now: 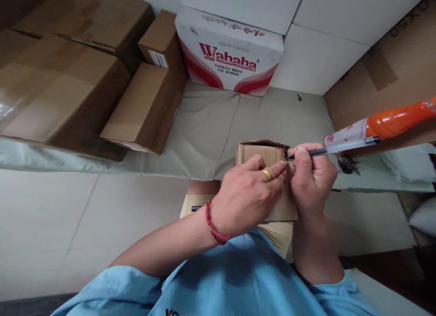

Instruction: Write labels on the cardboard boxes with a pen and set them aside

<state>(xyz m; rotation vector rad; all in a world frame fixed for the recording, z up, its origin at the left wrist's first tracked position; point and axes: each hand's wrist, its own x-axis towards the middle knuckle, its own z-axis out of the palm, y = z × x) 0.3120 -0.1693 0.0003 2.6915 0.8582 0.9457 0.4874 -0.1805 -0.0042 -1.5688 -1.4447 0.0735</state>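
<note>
A small brown cardboard box point(264, 153) sits in front of me, held upright. My left hand point(247, 195), with a gold ring and a red wrist cord, is wrapped over its front face. My right hand point(315, 179) is closed round a pen point(335, 148) with a clear barrel. The pen's dark tip touches the torn top right corner of the box. The lower part of the box is hidden behind both hands.
Large brown cartons point(61, 84) and two smaller ones point(146, 107) lie at the left on a grey-green sheet point(211, 129). A white and red Wahaha carton point(231, 52) stands at the back. An orange bottle point(391, 122) lies at the right by another carton point(391, 57).
</note>
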